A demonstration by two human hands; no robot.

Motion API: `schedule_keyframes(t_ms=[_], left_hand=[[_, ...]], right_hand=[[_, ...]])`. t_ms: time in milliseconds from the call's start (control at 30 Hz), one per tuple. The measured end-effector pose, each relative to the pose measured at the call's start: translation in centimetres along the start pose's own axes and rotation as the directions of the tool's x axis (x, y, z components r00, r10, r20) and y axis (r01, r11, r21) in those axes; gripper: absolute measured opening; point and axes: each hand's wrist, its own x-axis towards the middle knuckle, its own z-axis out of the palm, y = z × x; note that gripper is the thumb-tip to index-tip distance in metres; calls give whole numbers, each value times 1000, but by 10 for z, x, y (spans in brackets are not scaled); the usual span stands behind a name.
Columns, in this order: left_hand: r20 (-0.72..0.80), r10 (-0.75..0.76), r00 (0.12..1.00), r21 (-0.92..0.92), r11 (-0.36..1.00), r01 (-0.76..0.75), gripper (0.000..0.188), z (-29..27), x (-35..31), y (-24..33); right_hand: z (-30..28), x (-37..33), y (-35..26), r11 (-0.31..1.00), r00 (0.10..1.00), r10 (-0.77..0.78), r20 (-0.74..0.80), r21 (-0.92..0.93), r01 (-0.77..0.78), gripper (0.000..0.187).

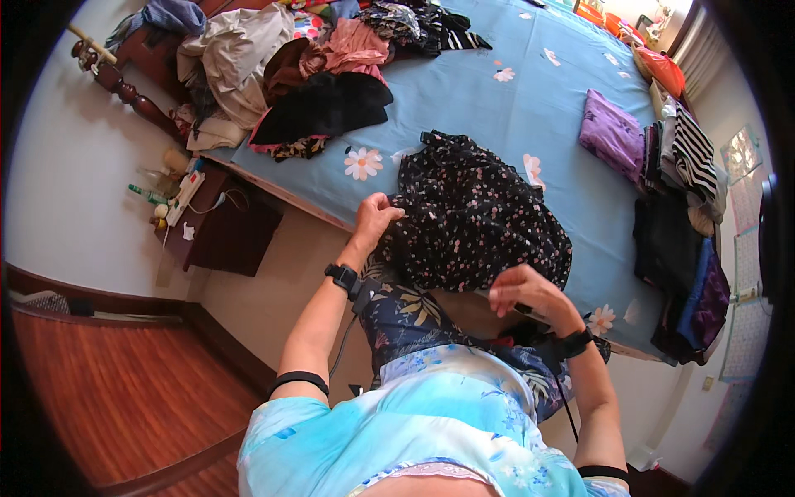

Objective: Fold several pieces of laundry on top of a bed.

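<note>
A black garment (476, 215) with a small pink and white flower print lies loosely spread on the bed's near edge; its exact cut cannot be made out. At its left side, my left hand (378, 222) pinches the edge of the cloth between thumb and fingertips. My right hand (534, 296) hovers by the lower right hem, fingers loosely bent and apart, with no cloth visibly gripped. Both wrists wear dark bands.
Rumpled clothes (240, 62) heap at the far left, with a black piece (327, 108) in front. Folded clothes, including a purple one (611, 132) and a striped one (694, 153), line the right edge of the blue flowered sheet (497, 99). A dark nightstand (236, 232) stands left.
</note>
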Motion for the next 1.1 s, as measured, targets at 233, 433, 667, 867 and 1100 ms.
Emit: schedule_keyframes(t_ms=[233,433,667,867,1100], left_hand=[[499,346,795,-326,925,-198,27,28,-33,146],[536,409,738,-403,893,-201,20,32,-42,176],[688,298,662,-156,951,-267,41,50,-61,138],[660,254,707,100,903,-418,40,27,-52,123],[504,455,734,-63,867,-494,28,-3,-39,194]], right_hand=[[-13,22,-94,564,598,-780,-188,-624,540,68],[-8,16,-110,705,746,-618,-249,-596,386,53],[-15,-34,-130,667,610,-709,-354,-619,416,21],[-50,-105,-141,757,538,-648,-539,-536,375,15],[-76,-150,-129,722,367,-692,-622,-591,359,17]])
